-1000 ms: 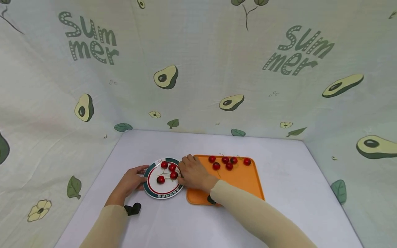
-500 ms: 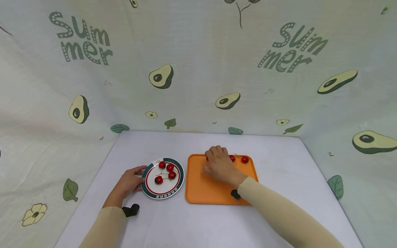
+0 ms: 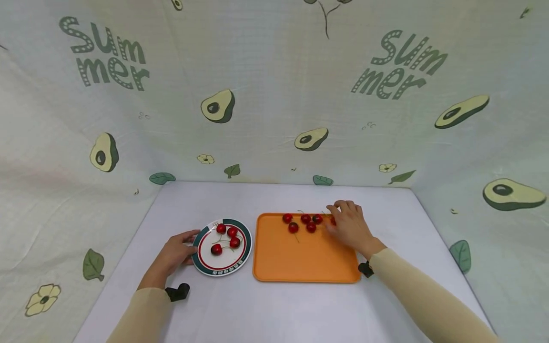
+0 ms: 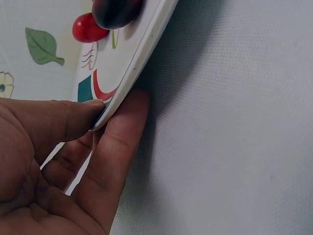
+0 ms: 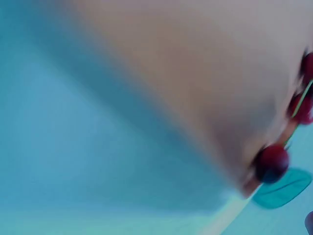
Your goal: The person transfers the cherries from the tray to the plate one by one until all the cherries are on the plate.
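My left hand (image 3: 173,251) pinches the left rim of a white plate (image 3: 206,262) with a green and red border. In the left wrist view the thumb (image 4: 63,120) lies on top of the rim and a finger (image 4: 120,142) is beneath it. Several red cherries with stems, one a dark red cherry (image 3: 216,249), lie on the plate. My right hand (image 3: 352,228) is at the back right corner of an orange tray (image 3: 300,262), its fingers spread around a cherry (image 3: 333,220). That cherry (image 5: 272,164) shows apart from the fingertip at the right wrist view's edge.
Several more cherries, one a red cherry (image 3: 293,227), lie along the tray's back edge. Plate and tray stand side by side on a white table (image 3: 257,309). A printed cloth (image 3: 266,95) hangs behind and at the sides.
My right hand has moved right, from the plate's right rim across the tray to its back right corner. My left hand stays on the plate. The view has shifted slightly.
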The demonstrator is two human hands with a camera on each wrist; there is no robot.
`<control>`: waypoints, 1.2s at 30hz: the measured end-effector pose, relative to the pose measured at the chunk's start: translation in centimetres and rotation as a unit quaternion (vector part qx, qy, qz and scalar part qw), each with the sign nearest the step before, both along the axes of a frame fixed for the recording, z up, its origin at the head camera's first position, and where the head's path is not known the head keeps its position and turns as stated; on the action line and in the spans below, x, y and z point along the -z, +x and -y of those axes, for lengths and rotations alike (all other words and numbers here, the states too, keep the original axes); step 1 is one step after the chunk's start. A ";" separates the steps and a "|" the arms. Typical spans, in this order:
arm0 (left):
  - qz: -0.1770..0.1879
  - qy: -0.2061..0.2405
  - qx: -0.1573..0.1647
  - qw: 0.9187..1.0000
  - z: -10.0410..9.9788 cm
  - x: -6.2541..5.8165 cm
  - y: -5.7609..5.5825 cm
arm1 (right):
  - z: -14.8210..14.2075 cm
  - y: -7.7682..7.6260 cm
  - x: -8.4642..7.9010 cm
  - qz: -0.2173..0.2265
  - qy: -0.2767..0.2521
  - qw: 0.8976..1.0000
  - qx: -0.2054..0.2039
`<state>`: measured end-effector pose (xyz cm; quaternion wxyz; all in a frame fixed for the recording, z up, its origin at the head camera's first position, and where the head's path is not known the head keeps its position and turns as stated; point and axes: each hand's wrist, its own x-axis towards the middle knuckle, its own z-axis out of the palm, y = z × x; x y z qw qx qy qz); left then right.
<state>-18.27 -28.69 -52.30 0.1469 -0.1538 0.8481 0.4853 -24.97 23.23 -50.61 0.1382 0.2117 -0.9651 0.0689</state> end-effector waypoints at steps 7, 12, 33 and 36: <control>0.000 -0.001 0.003 1.000 0.3 -0.2 0.2 | -2.0 -0.3 1.2 0.029 -0.002 0.999 0.033; 0.000 0.001 0.002 1.000 0.2 -0.2 0.2 | -2.4 -0.5 1.5 0.044 -0.016 0.998 0.040; 0.001 0.002 -0.001 1.000 -0.1 -0.1 0.0 | -2.8 -1.2 2.5 0.052 -0.015 0.996 0.069; 0.003 0.001 -0.004 1.000 -0.1 0.0 0.0 | -2.7 -1.2 2.6 0.052 -0.015 0.996 0.068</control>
